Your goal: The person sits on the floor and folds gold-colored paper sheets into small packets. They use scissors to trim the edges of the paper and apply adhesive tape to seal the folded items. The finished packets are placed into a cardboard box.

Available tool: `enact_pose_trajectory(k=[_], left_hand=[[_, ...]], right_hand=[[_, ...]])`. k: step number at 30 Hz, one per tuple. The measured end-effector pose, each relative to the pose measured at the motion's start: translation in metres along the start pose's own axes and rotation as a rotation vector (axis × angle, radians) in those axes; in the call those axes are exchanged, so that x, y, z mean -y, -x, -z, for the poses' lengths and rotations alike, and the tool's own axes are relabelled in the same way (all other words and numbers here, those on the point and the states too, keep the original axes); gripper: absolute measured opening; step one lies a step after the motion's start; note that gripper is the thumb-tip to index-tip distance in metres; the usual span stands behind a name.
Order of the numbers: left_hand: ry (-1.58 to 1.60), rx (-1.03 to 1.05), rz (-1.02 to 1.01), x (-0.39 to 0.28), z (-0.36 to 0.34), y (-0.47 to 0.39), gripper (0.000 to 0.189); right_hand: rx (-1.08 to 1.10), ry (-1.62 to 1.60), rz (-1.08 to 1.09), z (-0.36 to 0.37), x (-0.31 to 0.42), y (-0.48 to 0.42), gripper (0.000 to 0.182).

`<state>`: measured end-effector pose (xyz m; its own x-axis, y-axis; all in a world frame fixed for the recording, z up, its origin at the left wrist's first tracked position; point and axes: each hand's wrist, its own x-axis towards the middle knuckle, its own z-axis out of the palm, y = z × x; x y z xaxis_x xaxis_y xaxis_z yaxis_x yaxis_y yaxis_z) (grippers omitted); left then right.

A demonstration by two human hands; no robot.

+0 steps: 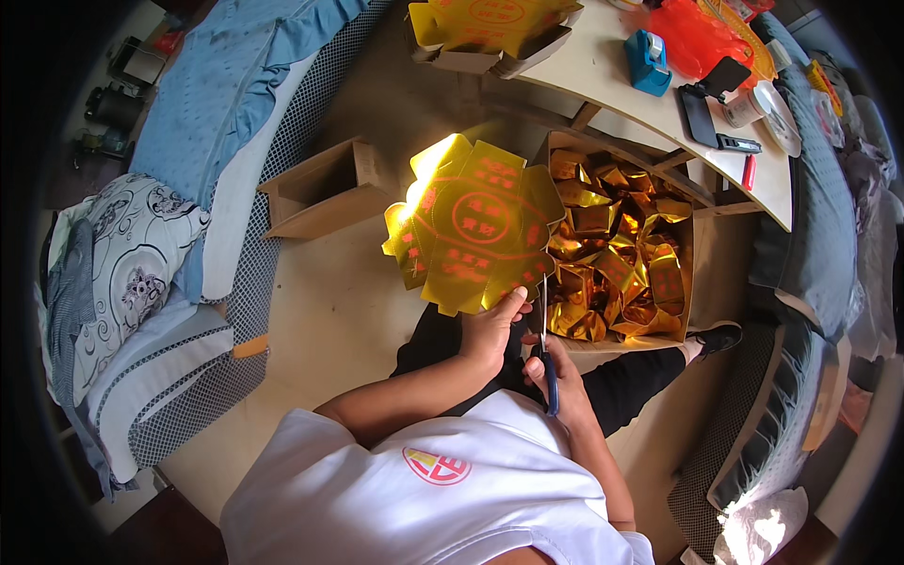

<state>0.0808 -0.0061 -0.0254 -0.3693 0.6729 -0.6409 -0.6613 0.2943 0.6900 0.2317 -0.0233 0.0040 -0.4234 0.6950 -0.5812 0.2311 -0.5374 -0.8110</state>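
A flat die-cut sheet of gold foil card (pixel 480 219) with red printing is pinched at its lower edge by my left hand (pixel 498 328), the thumb on top. My right hand (pixel 558 374) grips a pair of scissors (pixel 551 385) with dark blue handles. The blades point away from me and lie against the sheet's right edge; whether they are parted cannot be told. Just beyond, on the right, a cardboard box (pixel 690 282) holds many folded gold foil pieces (pixel 614 240).
A curved table (pixel 600 63) carries a stack of gold card sheets (pixel 494 21), a blue tape dispenser (pixel 646 63), a phone stand (pixel 699 116) and a red plastic bag (pixel 696 39). An open cardboard box (pixel 325 191) lies on the floor, left. Sofas flank both sides.
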Motion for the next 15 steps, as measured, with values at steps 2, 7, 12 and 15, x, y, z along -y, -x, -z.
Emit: enact_pose_trajectory(k=[2, 7, 12, 15], left_hand=[[-0.005, -0.003, -0.002, 0.002, 0.001, -0.001, 0.018], [-0.024, 0.004, 0.017, 0.003, 0.001, -0.002, 0.02], [0.002, 0.007, 0.026, 0.0, 0.0, -0.001, 0.019], [0.007, 0.008, 0.023, 0.0, 0.0, -0.001, 0.019]], right_hand=[[0.01, -0.007, -0.007, -0.001, 0.001, 0.0, 0.065], [0.005, 0.044, -0.027, -0.002, 0.005, -0.004, 0.06], [-0.004, 0.044, -0.008, -0.004, 0.007, -0.01, 0.062], [0.005, 0.033, -0.029, -0.004, 0.012, -0.011, 0.063]])
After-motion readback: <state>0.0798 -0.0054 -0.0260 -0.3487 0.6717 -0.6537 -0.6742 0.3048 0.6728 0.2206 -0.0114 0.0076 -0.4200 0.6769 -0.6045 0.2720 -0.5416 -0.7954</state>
